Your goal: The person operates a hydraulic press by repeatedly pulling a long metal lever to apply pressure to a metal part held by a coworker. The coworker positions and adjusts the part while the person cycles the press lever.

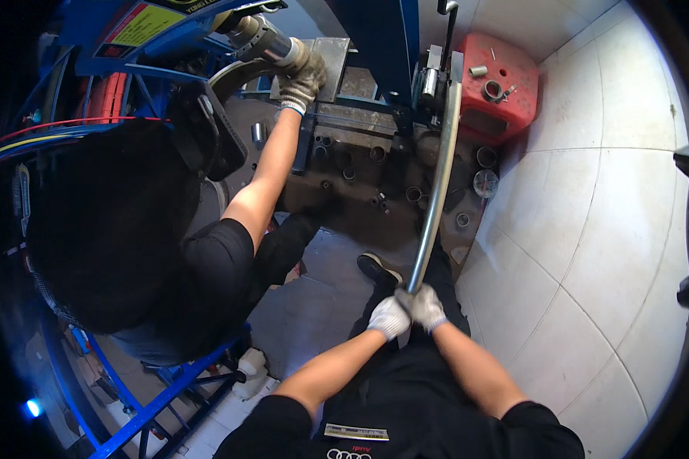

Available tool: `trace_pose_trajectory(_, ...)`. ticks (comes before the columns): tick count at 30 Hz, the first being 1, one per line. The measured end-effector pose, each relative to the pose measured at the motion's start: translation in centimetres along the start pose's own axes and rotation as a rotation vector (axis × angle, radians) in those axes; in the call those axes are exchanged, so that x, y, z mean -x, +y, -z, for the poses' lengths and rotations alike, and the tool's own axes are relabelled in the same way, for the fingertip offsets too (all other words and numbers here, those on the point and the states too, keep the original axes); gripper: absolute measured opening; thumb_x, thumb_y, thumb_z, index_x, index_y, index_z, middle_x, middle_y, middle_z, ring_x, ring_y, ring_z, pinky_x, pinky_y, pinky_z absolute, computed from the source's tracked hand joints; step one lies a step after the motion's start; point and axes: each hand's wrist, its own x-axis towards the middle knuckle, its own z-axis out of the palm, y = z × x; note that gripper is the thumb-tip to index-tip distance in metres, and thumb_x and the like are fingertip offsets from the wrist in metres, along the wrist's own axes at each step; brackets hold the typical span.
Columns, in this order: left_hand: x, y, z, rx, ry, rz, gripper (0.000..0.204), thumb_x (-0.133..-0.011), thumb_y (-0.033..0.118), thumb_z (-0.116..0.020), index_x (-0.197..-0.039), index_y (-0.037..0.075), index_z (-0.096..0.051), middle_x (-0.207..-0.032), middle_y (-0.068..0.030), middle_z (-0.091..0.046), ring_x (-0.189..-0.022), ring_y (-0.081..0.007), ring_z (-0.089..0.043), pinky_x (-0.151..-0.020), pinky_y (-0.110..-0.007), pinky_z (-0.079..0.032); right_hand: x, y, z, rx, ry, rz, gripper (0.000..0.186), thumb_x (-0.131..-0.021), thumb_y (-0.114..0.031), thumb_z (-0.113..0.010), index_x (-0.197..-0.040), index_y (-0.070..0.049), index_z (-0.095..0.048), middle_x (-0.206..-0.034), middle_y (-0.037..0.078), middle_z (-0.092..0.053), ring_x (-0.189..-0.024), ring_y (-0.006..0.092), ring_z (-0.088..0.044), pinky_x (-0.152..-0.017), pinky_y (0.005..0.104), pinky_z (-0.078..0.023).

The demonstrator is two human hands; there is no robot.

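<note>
Both my hands wear pale knit work gloves and grip the lower end of a long silvery metal bar point(436, 191). My left hand point(390, 316) is closed at its end, with my right hand point(426, 307) closed just beside it. The bar rises away from me to a small silver-and-black pump mechanism point(430, 88) on the blue steel frame point(394, 50), beside a thin bent black rod. At upper left, a co-worker's gloved hand point(302, 76) is on a metal cylinder point(279, 50) above a steel plate point(337, 65).
The co-worker point(130, 229) crouches or leans at my left. A red tank point(497, 96) stands at upper right beside a tiled wall point(559, 252). Metal rings and sleeves point(375, 153) lie on the stained floor around the frame's foot. Blue tube racking point(149, 405) is at lower left.
</note>
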Motion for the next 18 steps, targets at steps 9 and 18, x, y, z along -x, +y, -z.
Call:
trace_pose_trajectory(9,14.8,5.1,13.6,0.908,-0.712,-0.205,0.036,-0.093,0.033,-0.075,-0.108,0.002,-0.065,-0.085,-0.0055,-0.068,-0.080,-0.0140,-0.069,-0.065,-0.029,-0.057,15.9,-9.9,9.1,-0.403,-0.625,0.381,0.064,-0.085,-0.032,-0.078,-0.135,0.002,-0.060,-0.133,0.020,-0.064,-0.121,0.0239,-0.062,-0.105,0.0402,-0.050)
trace_pose_trajectory(18,7.9,2.1,6.7,0.334,-0.486,0.060,0.040,-0.085,0.033,-0.077,-0.108,0.002,-0.068,-0.094,-0.0149,-0.073,-0.090,-0.0277,-0.071,-0.082,-0.039,-0.057,9.1,-4.2,3.2,-0.398,-0.340,0.232,0.058,-0.079,-0.038,-0.081,-0.119,0.002,-0.071,-0.115,0.017,-0.073,-0.111,0.0269,-0.069,-0.103,0.0408,-0.051)
